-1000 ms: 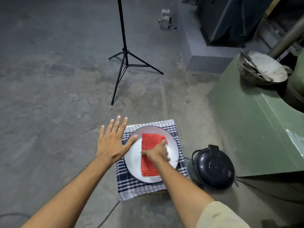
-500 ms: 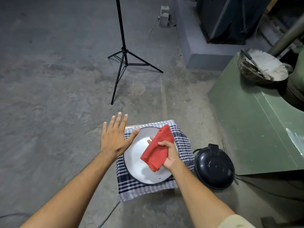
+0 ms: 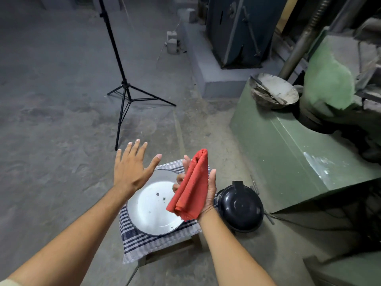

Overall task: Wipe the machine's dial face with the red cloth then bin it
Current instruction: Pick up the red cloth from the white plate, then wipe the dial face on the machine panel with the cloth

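A folded red cloth [image 3: 191, 185] is held up in the air in the person's right hand [image 3: 207, 193], lying against the upturned palm with the thumb on its right edge and the fingers [image 3: 179, 178] curling round from the left; the grip is closed on the cloth. It hangs above a white enamel plate [image 3: 150, 209], clear of it. The plate, bare but for a few dark specks, sits on a blue-and-white checked towel [image 3: 144, 242] draped over a low wooden stool [image 3: 171, 249].

The left hand [image 3: 128, 172] hovers just left of the cloth, above the plate's far rim, fingers spread wide, holding nothing.

Just right of the stool, a round black lidded bin [image 3: 240, 206] stands on the concrete floor [image 3: 51, 120]. Beyond it rises a green machine [image 3: 288, 141], with a dusty metal bowl [image 3: 274, 90] on top. No dial face can be made out. A black tripod [image 3: 123, 87] stands further back on the floor.

Judging by this, the pick-up step is done and wiping has not begun. The next move likely calls for carrying the cloth right, toward the machine, and finding the dial. The bin's lid looks closed, so it will need opening later.
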A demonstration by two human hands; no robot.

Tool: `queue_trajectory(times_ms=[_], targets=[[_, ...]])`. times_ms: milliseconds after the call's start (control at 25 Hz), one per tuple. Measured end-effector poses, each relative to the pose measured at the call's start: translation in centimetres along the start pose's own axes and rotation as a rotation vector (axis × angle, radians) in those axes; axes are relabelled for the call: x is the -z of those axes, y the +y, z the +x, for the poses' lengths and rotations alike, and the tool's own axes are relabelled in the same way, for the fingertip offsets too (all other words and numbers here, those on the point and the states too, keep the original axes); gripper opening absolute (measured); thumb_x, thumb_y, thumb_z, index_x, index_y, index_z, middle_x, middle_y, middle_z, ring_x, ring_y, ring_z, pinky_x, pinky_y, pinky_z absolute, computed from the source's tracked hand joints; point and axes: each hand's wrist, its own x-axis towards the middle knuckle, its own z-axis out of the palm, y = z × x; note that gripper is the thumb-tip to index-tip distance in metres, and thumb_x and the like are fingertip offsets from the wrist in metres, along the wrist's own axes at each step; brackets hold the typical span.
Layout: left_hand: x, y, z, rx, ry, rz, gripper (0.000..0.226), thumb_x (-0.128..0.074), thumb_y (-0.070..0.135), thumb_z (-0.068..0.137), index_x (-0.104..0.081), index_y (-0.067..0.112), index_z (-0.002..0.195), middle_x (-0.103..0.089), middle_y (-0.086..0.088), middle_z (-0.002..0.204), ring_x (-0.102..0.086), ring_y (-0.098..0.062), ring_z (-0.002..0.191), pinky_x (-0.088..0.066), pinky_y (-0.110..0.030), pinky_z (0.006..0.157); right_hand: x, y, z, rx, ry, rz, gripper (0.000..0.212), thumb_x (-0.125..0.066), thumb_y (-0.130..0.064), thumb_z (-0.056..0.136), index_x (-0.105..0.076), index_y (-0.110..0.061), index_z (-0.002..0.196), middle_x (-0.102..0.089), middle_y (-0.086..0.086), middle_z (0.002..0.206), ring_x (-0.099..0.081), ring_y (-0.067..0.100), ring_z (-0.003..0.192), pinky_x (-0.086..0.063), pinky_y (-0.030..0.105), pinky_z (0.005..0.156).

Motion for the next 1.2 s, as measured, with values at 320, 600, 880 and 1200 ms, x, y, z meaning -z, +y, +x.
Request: queue_trajectory(times_ms=[320, 600, 880, 1200], targets=[[6.5, 12.0, 0.5, -0.220, 0.068, 0.019, 0.096, -0.017, 0.087, 0.089, -0.058, 0.028, 0.151, -0.034, -0.006, 0.174, -0.021, -0.025, 0.165, -0.009, -0.052, 0.133, -5.4, -7.6, -7.4, 0.213, -0.154, 0.032, 0.114, -0.035, -0.089, 0.094, -0.019, -0.007, 0.171, -0.022, 0.017, 0.178, -0.023, 0.033, 0.165, -0.017, 0.062, 0.132], [10.3, 26.8, -0.7, -0.485, 0.108, 0.017, 0.098, -0.017, 0.088, 0.087, -0.057, 0.027, 0.153, -0.035, -0.008, 0.173, -0.022, -0.026, 0.164, -0.009, -0.051, 0.133, -6.9, -17.8, -18.1, 0.443, -0.108, 0.064, 0.124, -0.056, -0.089, 0.086, -0.019, -0.007, 0.171, -0.018, 0.022, 0.178, -0.019, 0.033, 0.166, -0.012, 0.062, 0.133], [11.3, 50.5, -9.6, -0.922, 0.138, -0.047, 0.099, -0.018, 0.087, 0.092, -0.024, 0.026, 0.170, -0.020, -0.004, 0.178, -0.015, -0.027, 0.166, -0.005, -0.052, 0.134, -8.1, -31.0, -38.1, 0.842, 0.071, -0.047, 0.116, -0.058, -0.090, 0.086, -0.038, -0.007, 0.165, -0.035, 0.019, 0.173, -0.036, 0.033, 0.160, -0.033, 0.063, 0.126], [10.9, 76.7, -28.8, -1.236, 0.131, -0.206, 0.099, -0.017, 0.087, 0.090, -0.016, 0.030, 0.171, -0.011, 0.000, 0.180, -0.008, -0.024, 0.167, -0.002, -0.049, 0.135, -9.1, -43.4, -66.6, 1.219, 0.233, -0.080, 0.109, -0.058, -0.081, 0.089, -0.035, -0.008, 0.167, -0.045, 0.016, 0.169, -0.043, 0.029, 0.157, -0.041, 0.062, 0.122]])
